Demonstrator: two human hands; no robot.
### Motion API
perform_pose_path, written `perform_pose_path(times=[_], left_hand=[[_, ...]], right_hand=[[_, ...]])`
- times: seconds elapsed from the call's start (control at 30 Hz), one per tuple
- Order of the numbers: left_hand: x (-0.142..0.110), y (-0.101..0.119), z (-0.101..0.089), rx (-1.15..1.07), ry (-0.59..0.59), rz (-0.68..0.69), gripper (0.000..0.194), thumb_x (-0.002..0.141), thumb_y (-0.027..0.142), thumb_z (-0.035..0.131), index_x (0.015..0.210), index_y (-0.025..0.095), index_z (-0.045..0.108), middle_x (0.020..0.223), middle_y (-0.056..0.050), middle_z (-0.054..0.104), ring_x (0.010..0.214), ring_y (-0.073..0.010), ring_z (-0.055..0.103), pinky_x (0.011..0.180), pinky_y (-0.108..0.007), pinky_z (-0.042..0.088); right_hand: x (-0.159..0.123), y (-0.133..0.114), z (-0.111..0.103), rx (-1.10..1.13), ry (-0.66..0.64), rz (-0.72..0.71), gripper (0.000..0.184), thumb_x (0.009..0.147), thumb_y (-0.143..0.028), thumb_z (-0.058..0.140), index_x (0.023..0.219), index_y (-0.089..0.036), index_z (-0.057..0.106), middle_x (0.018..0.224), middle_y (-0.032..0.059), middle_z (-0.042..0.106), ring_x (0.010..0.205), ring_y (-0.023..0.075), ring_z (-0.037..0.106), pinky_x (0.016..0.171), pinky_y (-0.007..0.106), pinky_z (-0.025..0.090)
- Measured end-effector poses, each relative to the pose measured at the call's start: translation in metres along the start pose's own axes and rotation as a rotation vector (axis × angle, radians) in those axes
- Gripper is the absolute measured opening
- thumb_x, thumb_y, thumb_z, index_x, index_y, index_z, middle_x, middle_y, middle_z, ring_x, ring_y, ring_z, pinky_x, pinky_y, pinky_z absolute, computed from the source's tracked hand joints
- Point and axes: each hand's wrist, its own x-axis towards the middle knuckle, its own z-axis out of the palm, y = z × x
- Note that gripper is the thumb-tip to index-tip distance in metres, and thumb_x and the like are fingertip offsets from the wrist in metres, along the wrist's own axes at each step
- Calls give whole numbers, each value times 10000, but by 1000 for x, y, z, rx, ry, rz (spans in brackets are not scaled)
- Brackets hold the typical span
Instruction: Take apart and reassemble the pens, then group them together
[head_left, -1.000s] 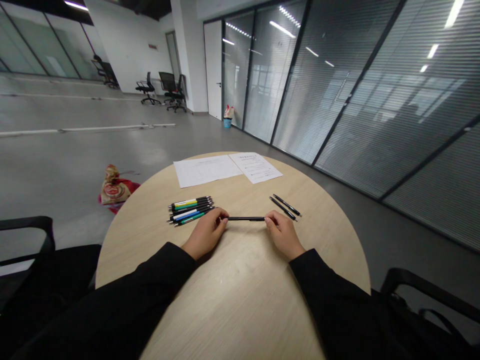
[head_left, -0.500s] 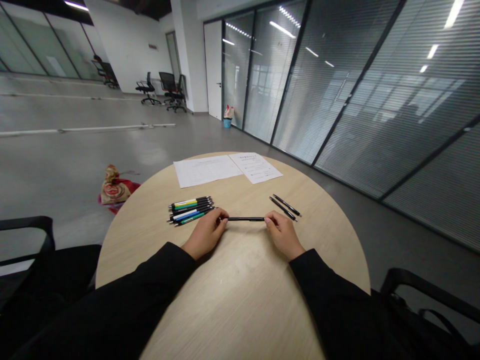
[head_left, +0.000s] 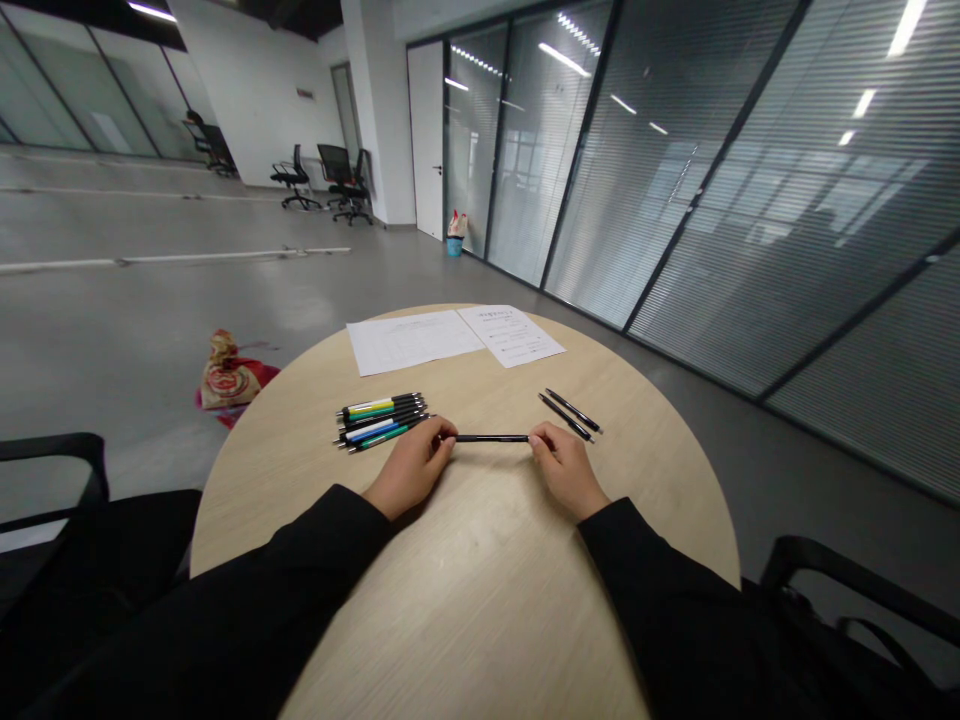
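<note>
A black pen (head_left: 493, 438) lies level between my two hands, crosswise in front of me. My left hand (head_left: 418, 462) pinches its left end, and my right hand (head_left: 564, 466) pinches its right end, so both tips are hidden by fingers. Just beyond my left hand sits a row of several pens (head_left: 381, 420) with black, yellow, green, blue and white barrels, side by side. Two more black pens (head_left: 570, 411) rest slanted on the table, past my right hand.
The round wooden table (head_left: 480, 600) carries two printed sheets (head_left: 416, 341) near its far edge. Black chairs stand at the left (head_left: 97, 540) and right (head_left: 855, 580). On the floor to the left is a tied bag (head_left: 229, 375). Glass partitions run along the right.
</note>
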Motion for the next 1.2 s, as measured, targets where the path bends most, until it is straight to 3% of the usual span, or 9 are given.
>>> perform_pose_path(times=[1.2], left_hand=[[0, -1, 0, -5, -25, -13, 146, 931, 286, 505, 903, 183, 604, 844, -38, 639, 760, -193, 565, 714, -315, 433]], right_hand=[[0, 0, -1, 11, -14, 17, 250, 949, -289, 476, 725, -202, 542, 649, -14, 530, 637, 156, 502, 619, 279, 329]])
